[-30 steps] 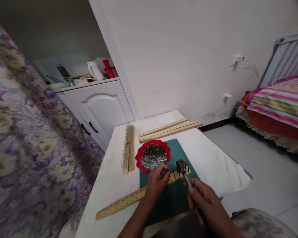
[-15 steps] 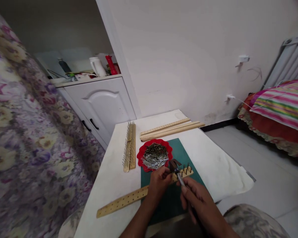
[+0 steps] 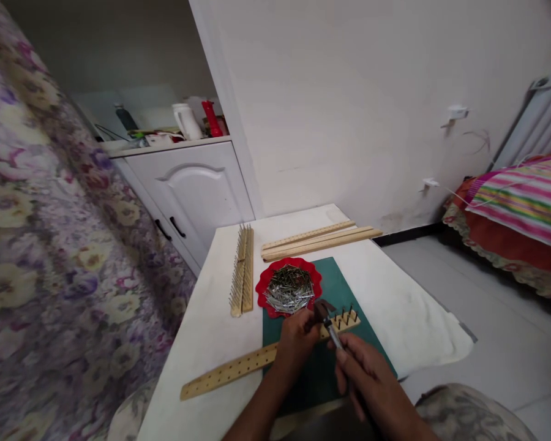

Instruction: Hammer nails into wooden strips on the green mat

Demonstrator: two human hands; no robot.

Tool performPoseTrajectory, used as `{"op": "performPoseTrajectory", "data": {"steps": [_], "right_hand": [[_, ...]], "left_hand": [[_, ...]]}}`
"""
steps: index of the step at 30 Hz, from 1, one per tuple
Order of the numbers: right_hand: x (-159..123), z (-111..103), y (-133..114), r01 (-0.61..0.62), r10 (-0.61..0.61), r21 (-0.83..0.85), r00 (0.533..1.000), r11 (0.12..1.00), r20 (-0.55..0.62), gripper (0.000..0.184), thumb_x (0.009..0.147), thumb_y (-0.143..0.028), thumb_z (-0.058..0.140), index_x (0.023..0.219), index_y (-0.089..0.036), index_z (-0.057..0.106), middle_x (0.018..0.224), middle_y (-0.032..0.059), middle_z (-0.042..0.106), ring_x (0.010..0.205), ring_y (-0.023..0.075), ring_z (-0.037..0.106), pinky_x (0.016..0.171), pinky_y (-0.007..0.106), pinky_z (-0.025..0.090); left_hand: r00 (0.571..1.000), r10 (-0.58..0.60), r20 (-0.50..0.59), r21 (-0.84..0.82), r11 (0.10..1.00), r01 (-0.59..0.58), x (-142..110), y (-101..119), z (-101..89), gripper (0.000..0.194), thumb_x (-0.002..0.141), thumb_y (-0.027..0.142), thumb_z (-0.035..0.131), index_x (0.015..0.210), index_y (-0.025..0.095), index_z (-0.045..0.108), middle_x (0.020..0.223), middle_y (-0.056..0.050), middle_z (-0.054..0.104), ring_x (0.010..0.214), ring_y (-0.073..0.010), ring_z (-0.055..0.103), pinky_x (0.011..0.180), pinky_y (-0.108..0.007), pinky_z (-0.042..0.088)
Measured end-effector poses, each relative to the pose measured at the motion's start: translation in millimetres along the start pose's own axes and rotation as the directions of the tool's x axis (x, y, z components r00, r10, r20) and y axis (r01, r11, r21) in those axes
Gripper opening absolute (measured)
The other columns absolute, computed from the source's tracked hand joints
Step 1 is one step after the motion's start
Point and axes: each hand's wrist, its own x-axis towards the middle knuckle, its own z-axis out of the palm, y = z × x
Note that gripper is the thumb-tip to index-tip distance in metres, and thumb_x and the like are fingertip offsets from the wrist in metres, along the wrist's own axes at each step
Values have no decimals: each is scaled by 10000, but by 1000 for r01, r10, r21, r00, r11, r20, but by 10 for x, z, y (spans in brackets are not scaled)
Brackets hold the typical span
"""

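My right hand (image 3: 365, 370) is closed around the handle of a claw hammer (image 3: 329, 324), whose head is over the wooden strip close to my left fingers. My left hand (image 3: 298, 337) is pinched at the strip under the hammer head; what its fingertips hold is hidden. The drilled wooden strip (image 3: 229, 372) lies slantwise across a green mat (image 3: 321, 380). Several nails (image 3: 346, 316) stand upright in its right end, and open holes run along its left part. Just beyond my left hand sits a red scalloped dish (image 3: 260, 288) full of loose nails (image 3: 289, 291).
Strips studded with nails (image 3: 242, 269) lie at the left of the white table (image 3: 206, 343). More wooden strips (image 3: 321, 241) lie at the back. A floral curtain (image 3: 73, 245) hangs left, a white cabinet (image 3: 197, 196) stands behind, and a bed (image 3: 523, 208) is at right.
The hammer head has tilted and come down slightly toward the strip by my left fingers. My left hand stays at nearly the same spot. The whole view has shifted a little.
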Motion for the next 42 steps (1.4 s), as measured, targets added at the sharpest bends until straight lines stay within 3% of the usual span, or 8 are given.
{"op": "performPoseTrajectory", "data": {"steps": [5,10,15,22,27,33,39,42], "right_hand": [[-50,-93,-78,30,-25,63,997,998,-79,294,895,-469,437,1015,-204,477,567,-85,538,277,38,362,299,161,217],[-100,-191,-180,37,-19,106,985,994,-169,301,873,-480,469,988,-203,495,560,-74,552,281,32,368,309,162,216],[-117,-232,-178,68,-44,122,981,990,-188,299,876,-481,470,989,-206,500,569,-63,574,277,32,380,310,166,219],[-100,-224,-113,61,-35,139,983,988,-178,306,884,-472,464,1013,-196,489,578,-65,575,278,29,379,308,150,230],[-98,-227,-103,69,-42,146,983,987,-176,315,872,-487,475,1001,-200,489,554,-74,563,266,25,372,298,150,218],[-92,-208,-112,65,-38,144,983,987,-179,313,868,-493,470,992,-206,483,556,-74,567,265,25,372,300,154,210],[-74,-182,-85,58,-39,111,985,992,-171,333,858,-515,463,981,-205,473,554,-75,562,255,26,363,291,161,194],[-69,-195,-76,48,-28,123,986,991,-162,330,859,-513,463,984,-208,461,568,-74,567,255,23,364,289,159,195]], "left_hand": [[992,107,61,100,989,-113,-137,-21,-68,229,721,115,545,923,199,613,921,-40,658,840,-171,595,747,-268,465],[989,134,54,255,956,-144,-376,-187,-92,406,722,129,578,1118,218,564,1150,-81,626,1074,-249,551,945,-434,435],[991,135,19,260,956,-135,-388,-236,-29,358,795,106,470,1122,221,560,1137,-77,627,1071,-226,559,949,-432,449],[980,198,6,268,944,-192,-257,-194,148,379,783,69,447,1127,197,539,1133,-83,617,1062,-223,553,932,-442,460],[975,222,4,276,937,-214,-237,-101,19,339,793,88,476,1110,192,540,1105,-77,615,1035,-210,556,908,-390,463],[987,129,-95,398,914,-81,265,61,-300,152,858,199,461,921,188,600,920,-51,630,914,-186,566,803,-305,443],[991,-135,16,670,737,89,822,96,-124,163,812,292,524,871,179,625,946,-77,655,938,-223,582,787,-300,426],[984,-178,19,702,703,113,934,66,-31,207,789,257,514,921,149,633,973,-119,667,953,-254,597,798,-329,433]]}}
